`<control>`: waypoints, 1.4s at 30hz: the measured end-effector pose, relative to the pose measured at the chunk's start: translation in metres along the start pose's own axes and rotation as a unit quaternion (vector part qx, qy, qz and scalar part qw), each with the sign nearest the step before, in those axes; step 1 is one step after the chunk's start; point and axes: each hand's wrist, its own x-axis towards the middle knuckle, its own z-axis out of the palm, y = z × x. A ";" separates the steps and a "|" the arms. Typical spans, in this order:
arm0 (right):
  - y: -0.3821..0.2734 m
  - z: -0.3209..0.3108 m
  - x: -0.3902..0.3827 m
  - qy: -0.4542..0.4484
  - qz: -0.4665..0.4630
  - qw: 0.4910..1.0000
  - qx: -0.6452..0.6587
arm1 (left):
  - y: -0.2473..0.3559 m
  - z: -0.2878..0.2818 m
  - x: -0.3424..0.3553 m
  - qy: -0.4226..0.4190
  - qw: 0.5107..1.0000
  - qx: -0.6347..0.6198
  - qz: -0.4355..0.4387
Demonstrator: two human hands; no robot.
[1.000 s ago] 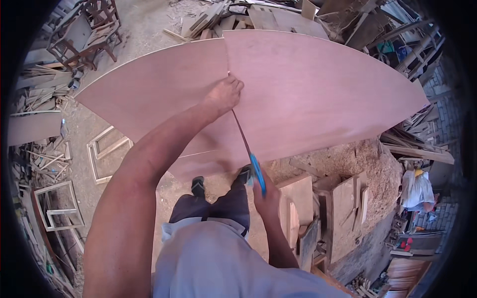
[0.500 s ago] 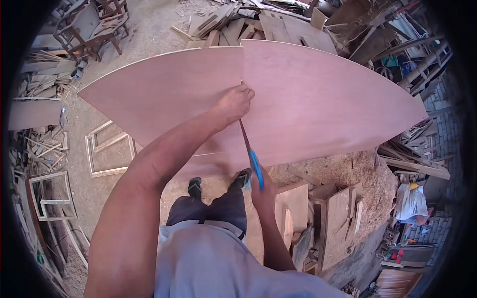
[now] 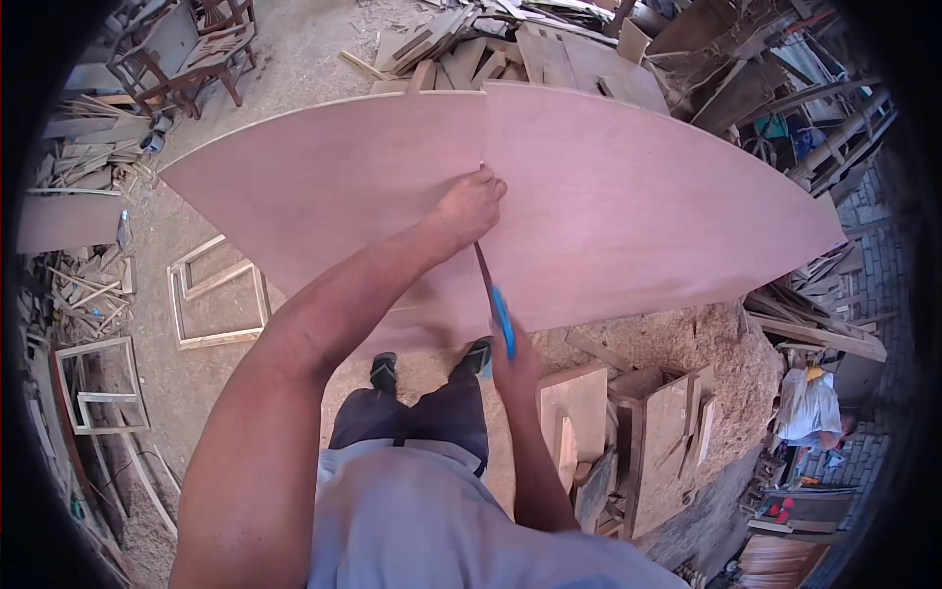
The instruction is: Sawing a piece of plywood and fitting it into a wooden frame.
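Note:
A large reddish plywood sheet with a curved far edge spreads out in front of me. A straight seam or cut runs from that edge toward my body, with a small step where the two sides meet. My left hand is closed on the sheet at this line; its fingertips are partly hidden. Nearer me, my right hand is wrapped round the blue handle of a handsaw. The saw's narrow blade slants up and away along the line, and its far part disappears near my left wrist.
Scrap boards are heaped beyond the sheet. Wooden frames lie on the floor at the left, and wooden chairs stand at the far left. Sawdust and a wooden box are at the right, near my right forearm.
My right hand and the saw have moved slightly forward, away from my body. My left hand stays at the same spot on the sheet. The whole view has shifted a little.

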 end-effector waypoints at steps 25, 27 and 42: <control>-0.006 -0.052 -0.092 -0.052 0.065 0.997 -0.005 | -0.003 -0.004 -0.007 -0.024 0.999 0.017 -0.017; 0.006 -0.023 -0.066 -0.029 0.018 0.999 -0.015 | 0.004 -0.004 -0.010 -0.021 0.999 0.026 -0.011; 0.054 0.015 -0.031 0.000 -0.040 0.999 -0.021 | 0.004 -0.003 -0.004 0.009 1.000 0.008 -0.007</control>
